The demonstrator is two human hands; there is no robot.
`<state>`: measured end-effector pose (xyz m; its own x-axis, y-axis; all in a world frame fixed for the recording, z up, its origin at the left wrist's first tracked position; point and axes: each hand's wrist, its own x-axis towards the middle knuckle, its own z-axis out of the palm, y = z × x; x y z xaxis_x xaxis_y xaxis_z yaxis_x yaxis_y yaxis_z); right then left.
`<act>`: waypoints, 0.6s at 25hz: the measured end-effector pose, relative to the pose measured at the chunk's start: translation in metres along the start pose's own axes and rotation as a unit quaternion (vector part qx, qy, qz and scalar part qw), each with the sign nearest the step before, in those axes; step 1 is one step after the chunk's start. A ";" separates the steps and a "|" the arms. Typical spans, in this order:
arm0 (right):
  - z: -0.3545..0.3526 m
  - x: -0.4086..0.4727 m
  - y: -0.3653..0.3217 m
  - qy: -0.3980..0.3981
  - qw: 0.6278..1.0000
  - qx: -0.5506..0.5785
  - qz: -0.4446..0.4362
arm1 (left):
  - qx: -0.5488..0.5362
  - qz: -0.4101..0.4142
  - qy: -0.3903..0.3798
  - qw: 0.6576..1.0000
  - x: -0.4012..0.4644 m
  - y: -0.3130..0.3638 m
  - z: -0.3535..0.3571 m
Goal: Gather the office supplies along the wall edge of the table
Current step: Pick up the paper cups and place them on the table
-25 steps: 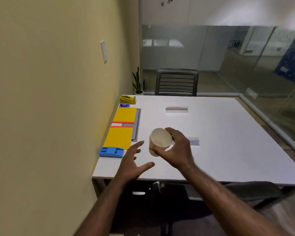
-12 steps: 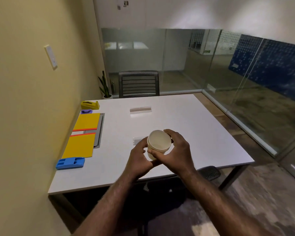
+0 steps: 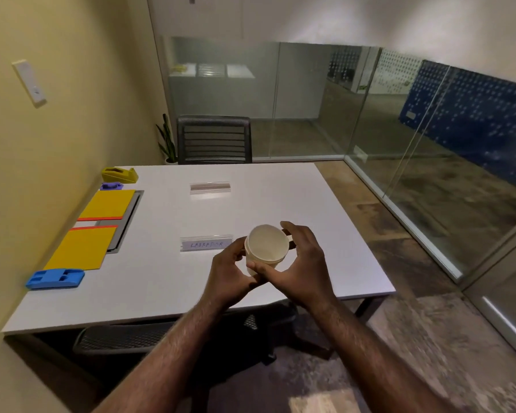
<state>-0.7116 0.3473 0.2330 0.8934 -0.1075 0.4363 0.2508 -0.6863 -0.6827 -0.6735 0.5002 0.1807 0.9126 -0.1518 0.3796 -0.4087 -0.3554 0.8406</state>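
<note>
Cream cup (image 3: 267, 248), both hands' grip unchanged

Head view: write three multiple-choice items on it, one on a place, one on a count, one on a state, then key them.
1. Where is the blue stapler?
A. by the far chair
B. at the near end of the row along the wall
C. on the floor

2. How many yellow pads lie on the table?
A. one
B. two
C. four

3. How is the cream cup held?
A. by both hands
B. by one hand
C. it stands free

Key: 1 B, it lies nearest the viewer beside the wall. 2 B, two lie end to end. 3 A, left hand and right hand both grip it.
</note>
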 end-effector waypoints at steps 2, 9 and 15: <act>-0.010 0.004 0.014 -0.009 1.000 -0.006 0.015 | 0.010 0.004 -0.012 1.000 0.004 0.002 0.016; -0.005 0.035 0.045 -0.011 1.000 0.002 0.003 | 0.043 0.007 -0.023 0.999 0.036 -0.021 0.038; 0.014 0.094 0.057 0.020 0.999 0.030 -0.004 | 0.055 -0.039 0.003 0.998 0.075 -0.064 0.029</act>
<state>-0.6078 0.3077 0.2267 0.8760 -0.1321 0.4639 0.2805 -0.6429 -0.7127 -0.5786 0.4845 0.1438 0.9416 -0.1147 0.3165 -0.3324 -0.4655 0.8203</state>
